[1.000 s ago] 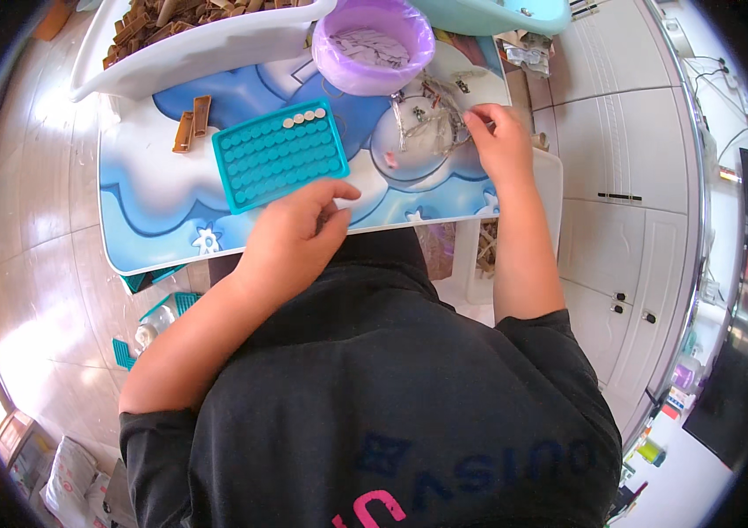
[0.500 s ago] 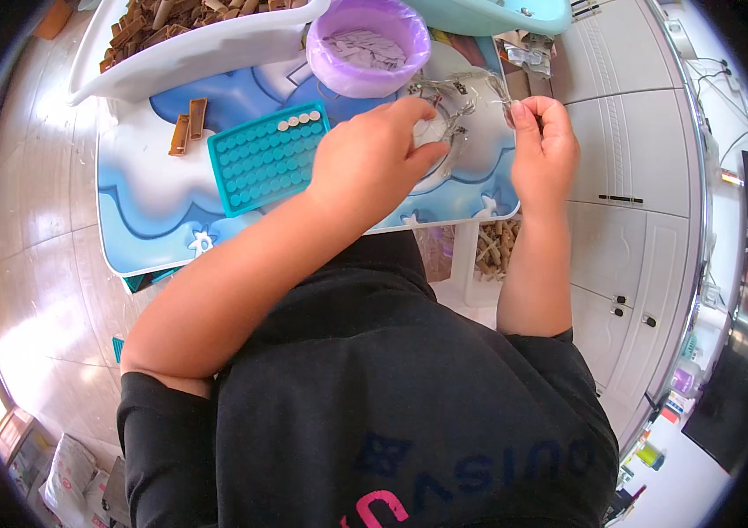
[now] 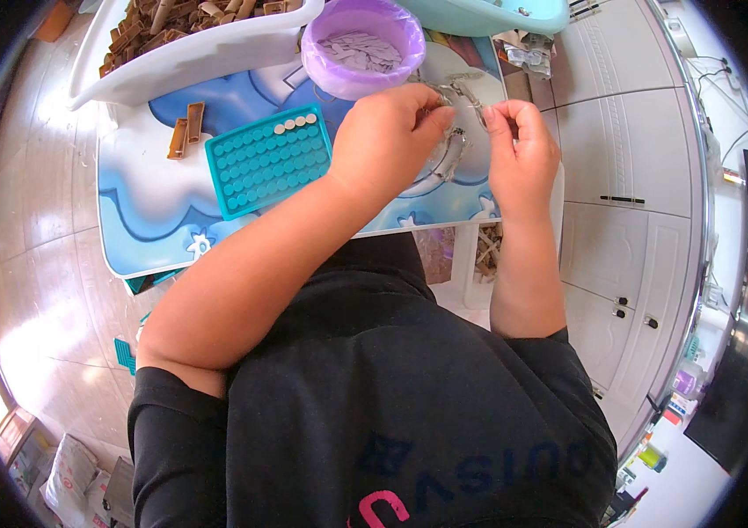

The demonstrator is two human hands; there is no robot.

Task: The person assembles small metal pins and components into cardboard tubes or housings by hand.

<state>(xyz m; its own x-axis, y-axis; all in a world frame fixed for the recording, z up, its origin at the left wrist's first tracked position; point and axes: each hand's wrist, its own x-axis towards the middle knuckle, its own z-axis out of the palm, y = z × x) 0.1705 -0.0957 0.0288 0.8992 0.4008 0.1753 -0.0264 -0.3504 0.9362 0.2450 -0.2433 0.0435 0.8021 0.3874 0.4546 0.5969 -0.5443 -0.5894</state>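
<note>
My left hand (image 3: 389, 138) is closed in a pinch at the right part of the table, beside a loose heap of thin silvery strands (image 3: 455, 157). What its fingertips hold is too small and partly hidden to make out. Close by on the right, my right hand (image 3: 523, 151) pinches the end of one silvery strand (image 3: 472, 95), which curves up and back toward the left hand. Left of my left hand lies a teal tray (image 3: 251, 204) with rows of round hollows. Several white discs (image 3: 295, 123) sit in its far right corner.
Two brown trough-shaped pieces (image 3: 187, 132) lie left of the tray. Behind stand a white bin (image 3: 198, 69) of similar brown pieces, a bag-lined purple bucket (image 3: 356, 86) with pale strips, and a light teal basin (image 3: 514, 19). White cabinets (image 3: 624, 158) flank the table's right side.
My right hand has moved left, closer to my left hand, bringing the silvery strand along. A white round patch beside my left fingers no longer shows.
</note>
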